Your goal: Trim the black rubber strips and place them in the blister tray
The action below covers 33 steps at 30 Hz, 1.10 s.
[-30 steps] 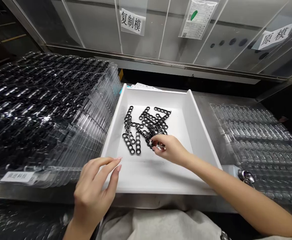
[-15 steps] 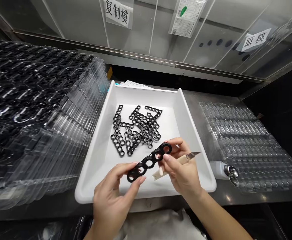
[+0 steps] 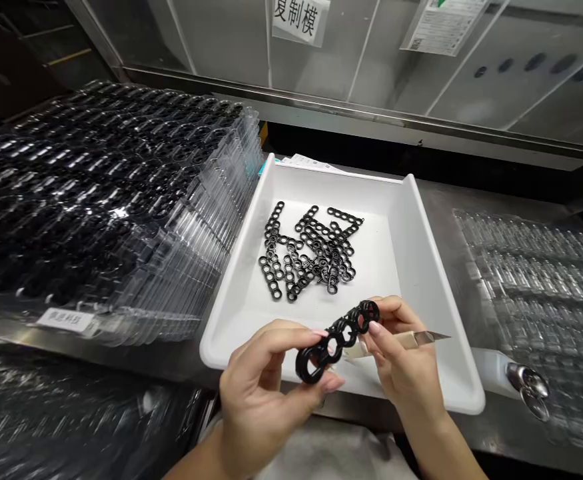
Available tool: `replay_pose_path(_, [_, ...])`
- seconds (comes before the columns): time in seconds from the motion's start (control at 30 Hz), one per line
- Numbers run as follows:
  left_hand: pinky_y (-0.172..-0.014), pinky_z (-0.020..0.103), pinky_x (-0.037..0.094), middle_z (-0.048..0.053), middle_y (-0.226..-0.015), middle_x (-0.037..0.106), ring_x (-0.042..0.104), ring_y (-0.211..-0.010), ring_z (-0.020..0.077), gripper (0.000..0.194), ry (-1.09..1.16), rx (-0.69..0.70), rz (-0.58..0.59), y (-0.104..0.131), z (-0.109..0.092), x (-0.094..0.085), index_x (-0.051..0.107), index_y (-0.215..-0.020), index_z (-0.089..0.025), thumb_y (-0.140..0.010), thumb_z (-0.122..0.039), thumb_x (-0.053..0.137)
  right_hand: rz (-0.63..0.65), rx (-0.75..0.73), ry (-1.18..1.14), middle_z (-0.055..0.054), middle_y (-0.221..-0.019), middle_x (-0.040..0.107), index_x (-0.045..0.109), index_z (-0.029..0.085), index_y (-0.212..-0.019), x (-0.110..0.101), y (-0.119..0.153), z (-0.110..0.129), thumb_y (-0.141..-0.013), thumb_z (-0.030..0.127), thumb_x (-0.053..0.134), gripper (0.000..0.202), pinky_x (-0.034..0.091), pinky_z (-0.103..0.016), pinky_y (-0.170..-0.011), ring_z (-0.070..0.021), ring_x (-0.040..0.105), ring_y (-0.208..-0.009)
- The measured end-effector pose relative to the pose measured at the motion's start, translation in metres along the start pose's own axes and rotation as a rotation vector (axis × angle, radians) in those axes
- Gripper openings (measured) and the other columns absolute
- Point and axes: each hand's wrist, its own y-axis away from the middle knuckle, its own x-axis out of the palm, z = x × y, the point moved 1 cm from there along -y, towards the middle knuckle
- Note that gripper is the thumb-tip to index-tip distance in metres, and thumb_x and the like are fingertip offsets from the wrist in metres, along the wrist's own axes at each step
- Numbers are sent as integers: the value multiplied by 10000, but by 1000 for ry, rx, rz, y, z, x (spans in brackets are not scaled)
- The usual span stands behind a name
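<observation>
A black strip of joined rings [image 3: 335,344] is held between my two hands, over the near part of a white tray [image 3: 244,327]. My left hand [image 3: 266,390] pinches its near-left end between thumb and fingers. At the far-right end, my right hand [image 3: 406,367] grips the strip with thumb and fingertips. A craft knife [image 3: 408,340] with a pale handle also lies in my right hand, its pointed blade facing right, away from the strip. Further back in the tray, several similar black ring strips [image 3: 316,250] lie in a loose, overlapping heap.
Left of the tray stand tall stacks of clear blister trays [image 3: 121,153] with dark ring shapes. More clear blister trays [image 3: 536,287] lie on the right. Beside the white tray is a whitish container [image 3: 494,373] with a shiny metal end. A grey panel [image 3: 351,60] rises behind.
My view has swung left, so everything sits further right in the picture. The strip has been tilted in my hands, showing more of its thickness. Both hands keep their hold.
</observation>
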Motion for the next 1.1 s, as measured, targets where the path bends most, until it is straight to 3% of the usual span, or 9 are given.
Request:
replay_pose_path(0.3, [-726, 256, 588, 57, -908, 707, 686, -838, 176, 309, 25, 33, 0, -4, 3, -5, 674, -1045, -224, -763, -149, 776, -21, -87, 129, -8, -765, 624, 647, 217, -828, -8, 2, -4, -780, 312, 762, 156, 476, -190, -485, -108, 566, -600])
replay_pose_path(0.43, [-802, 254, 568, 55, -956, 701, 674, -906, 167, 320, -199, 27, 114, -4, 5, -17, 656, -1077, -214, -791, -88, 726, -103, -263, 334, -22, -886, 641, 656, 248, -907, -4, 12, 7, -794, 242, 743, 143, 490, -219, -541, -131, 599, -683])
replay_pose_path(0.53, [-832, 255, 559, 59, -975, 707, 671, -921, 161, 322, -436, 141, 137, -6, -1, -37, 651, -1085, -190, -795, -63, 711, -122, -328, 563, -32, -924, 646, 660, 268, -955, 2, 14, 22, -798, 280, 729, 172, 472, -246, -557, -160, 598, -732])
replay_pose_path(0.6, [-850, 280, 553, 55, -996, 705, 666, -939, 172, 346, -575, 221, 24, -8, -7, -59, 657, -1092, -198, -782, -60, 726, -67, -334, 728, -29, -888, 652, 651, 278, -987, -1, 6, 26, -823, 357, 685, 185, 453, -261, -534, -158, 571, -668])
replay_pose_path(0.7, [-864, 338, 536, 44, -998, 699, 657, -929, 193, 343, -838, 285, -279, -11, -14, -103, 683, -1076, -225, -770, -86, 749, 73, -328, 975, -43, -897, 662, 616, 275, -1062, -13, -16, 18, -834, 459, 608, 294, 451, -262, -487, -168, 585, -622])
replay_pose_path(0.8, [-893, 379, 510, 63, -999, 687, 641, -949, 220, 258, -1141, 250, -502, -15, -11, -145, 714, -1030, -212, -779, -180, 763, 232, -209, 1168, -81, -975, 665, 556, 265, -1176, -28, -31, -1, -862, 438, 503, 362, 481, -251, -485, -219, 684, -758])
replay_pose_path(0.93, [-913, 392, 494, 90, -994, 692, 628, -960, 237, 204, -1274, 170, -519, -21, 6, -173, 731, -992, -171, -819, -279, 729, 433, -4, 1312, -66, -1031, 689, 518, 300, -1190, -38, -30, -24, -904, 382, 367, 334, 560, -294, -660, -240, 702, -973])
replay_pose_path(1.1, [-980, 417, 464, 118, -1104, 676, 604, -1054, 260, 287, -1263, 155, -497, -25, 15, -173, 725, -1073, -161, -838, -325, 704, 537, 159, 1416, -39, -1201, 668, 496, 327, -1197, -40, -26, -34, -918, 453, 330, 348, 570, -332, -709, -243, 690, -1028])
